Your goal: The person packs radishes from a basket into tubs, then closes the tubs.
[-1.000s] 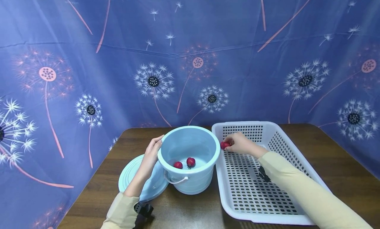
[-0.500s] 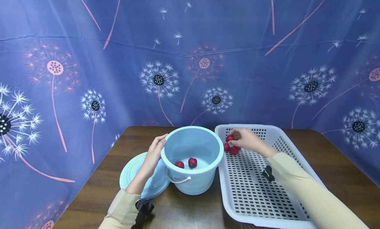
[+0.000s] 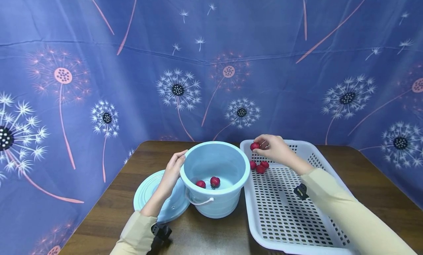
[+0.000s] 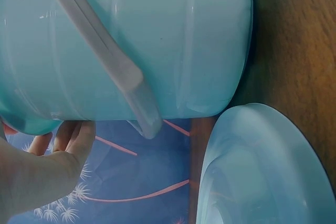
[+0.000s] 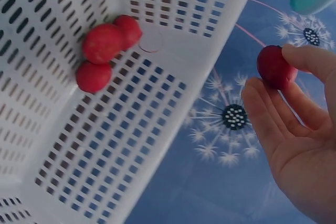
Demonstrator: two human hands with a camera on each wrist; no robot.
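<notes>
My right hand [image 3: 272,148] pinches a red radish [image 5: 275,67] between thumb and fingers, raised over the far left corner of the white basket [image 3: 251,222]. Below it, 3 more radishes [image 5: 102,43] lie together in that corner of the basket; one shows a thin root. My left hand [image 3: 171,172] holds the left side of the light blue bucket's [image 3: 216,207] rim. In the left wrist view its fingers [image 4: 79,142] bear on the wall under the rim. Inside the bucket, 2 radishes [image 3: 214,181] rest on the bottom.
A light blue lid [image 3: 145,196] lies on the wooden table [image 3: 205,236], left of the bucket and partly under my left forearm. The bucket's handle [image 3: 201,202] hangs down in front. A blue dandelion-print cloth [image 3: 205,112] stands behind the table.
My right hand has lifted one radish up out of the basket's corner, uncovering the others there. The left hand stays at the bucket's rim. The head view has shifted slightly.
</notes>
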